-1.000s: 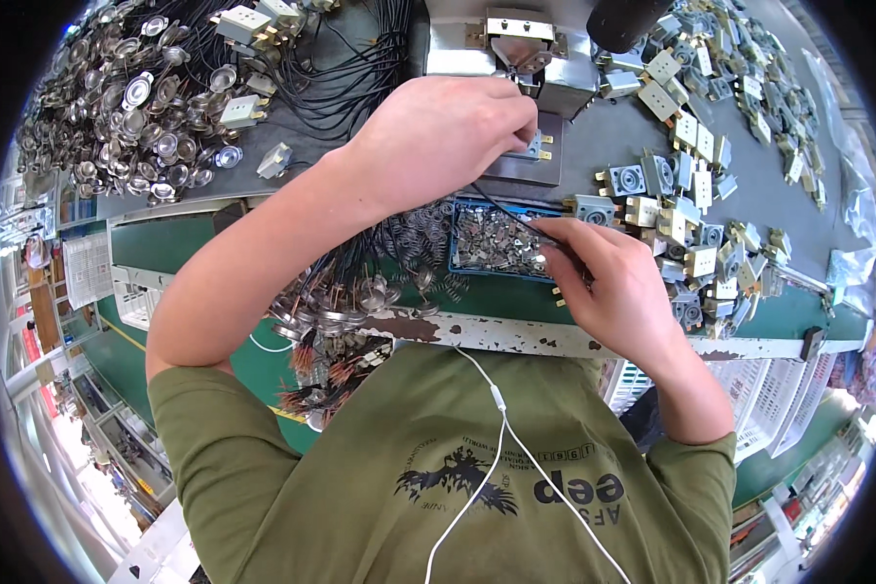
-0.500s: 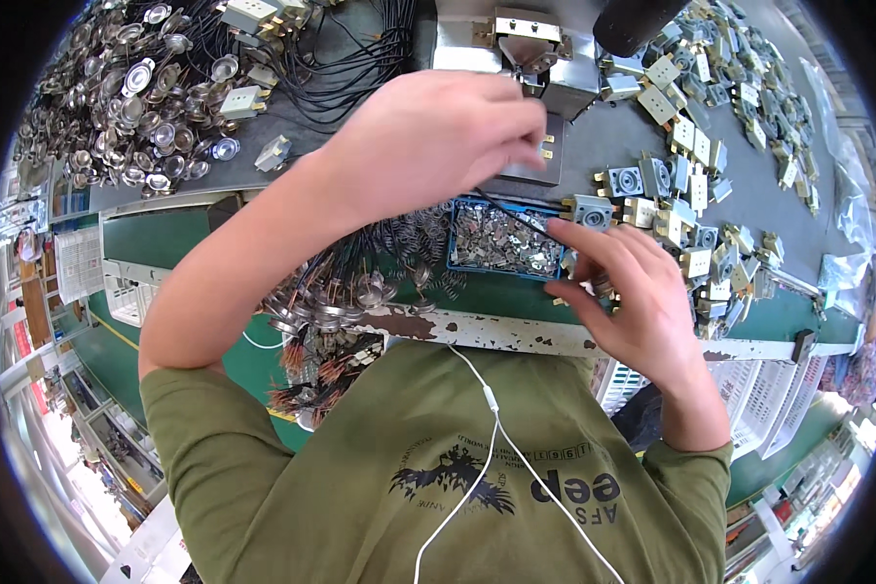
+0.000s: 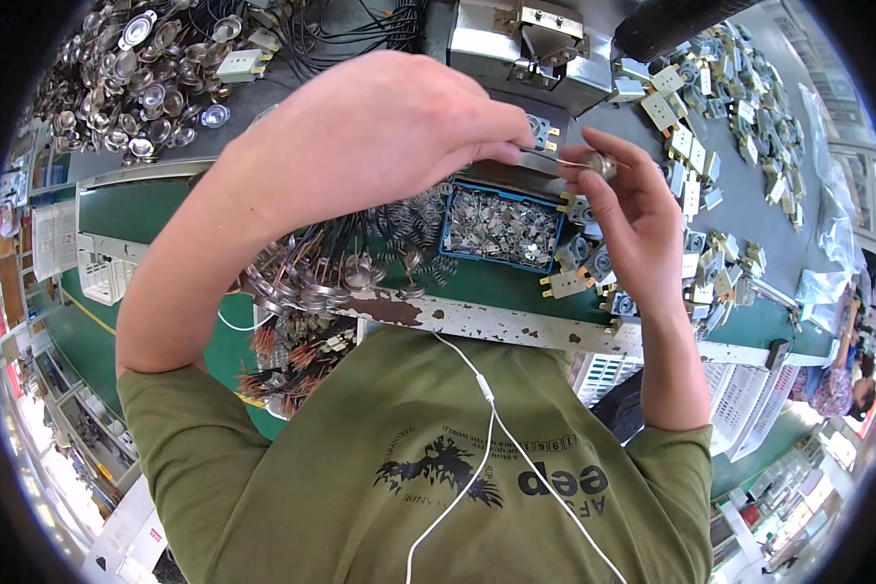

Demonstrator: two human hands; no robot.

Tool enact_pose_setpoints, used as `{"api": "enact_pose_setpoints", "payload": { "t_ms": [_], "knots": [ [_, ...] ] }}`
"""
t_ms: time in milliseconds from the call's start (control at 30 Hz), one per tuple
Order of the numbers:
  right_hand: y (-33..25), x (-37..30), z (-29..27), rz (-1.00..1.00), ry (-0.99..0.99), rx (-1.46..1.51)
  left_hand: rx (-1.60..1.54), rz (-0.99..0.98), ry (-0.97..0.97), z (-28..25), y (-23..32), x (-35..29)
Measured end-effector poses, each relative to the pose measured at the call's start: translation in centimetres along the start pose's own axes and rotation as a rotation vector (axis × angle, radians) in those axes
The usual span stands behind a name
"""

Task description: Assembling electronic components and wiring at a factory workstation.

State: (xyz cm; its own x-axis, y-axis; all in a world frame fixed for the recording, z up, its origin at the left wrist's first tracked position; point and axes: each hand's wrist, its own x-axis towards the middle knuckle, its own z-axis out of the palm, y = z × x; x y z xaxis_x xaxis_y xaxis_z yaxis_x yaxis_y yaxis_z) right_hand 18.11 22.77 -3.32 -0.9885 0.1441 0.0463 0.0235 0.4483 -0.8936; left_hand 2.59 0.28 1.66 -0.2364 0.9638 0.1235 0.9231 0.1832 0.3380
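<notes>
Between the fingertips of my left hand, which reaches across from the left, a thin dark wire is pinched. The wire runs right to a small round metal cap, gripped by the thumb and fingers of my right hand. Just behind the wire, a small grey block with brass terminals sits below the metal fixture. Nearer to me stands a blue bin of small metal clips.
Round metal caps are heaped at far left beside black wires. Grey switch-like blocks cover the right side. Springs and wired caps lie left of the bin. A dark cylinder juts in above.
My right hand has risen from beside the bin, and the round cap now shows in its fingers. The left hand stays near the fixture, now plainly pinching the wire. The view has shifted slightly.
</notes>
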Motion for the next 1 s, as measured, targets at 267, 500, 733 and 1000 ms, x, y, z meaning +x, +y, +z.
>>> {"api": "enact_pose_setpoints", "payload": {
  "t_ms": [267, 500, 733, 1000],
  "knots": [
    [0.4, 1.2, 0.1, 0.248, -0.267, 0.747, -0.098, -0.03, 0.1, -1.7, 0.3, 0.6],
    [0.6, 1.4, 0.8, 0.234, -0.292, 0.801, -0.143, -0.025, -0.159, -3.0, 0.1, 0.5],
    [0.7, 0.9, 1.3, 0.171, -0.147, 0.569, -0.118, -0.037, -0.071, -1.0, 0.7, 0.3],
    [-0.5, 2.5, -0.6, 0.279, -0.269, 0.15, 0.068, -0.071, -0.101, -0.5, 1.4, -0.2]
  ]
}}
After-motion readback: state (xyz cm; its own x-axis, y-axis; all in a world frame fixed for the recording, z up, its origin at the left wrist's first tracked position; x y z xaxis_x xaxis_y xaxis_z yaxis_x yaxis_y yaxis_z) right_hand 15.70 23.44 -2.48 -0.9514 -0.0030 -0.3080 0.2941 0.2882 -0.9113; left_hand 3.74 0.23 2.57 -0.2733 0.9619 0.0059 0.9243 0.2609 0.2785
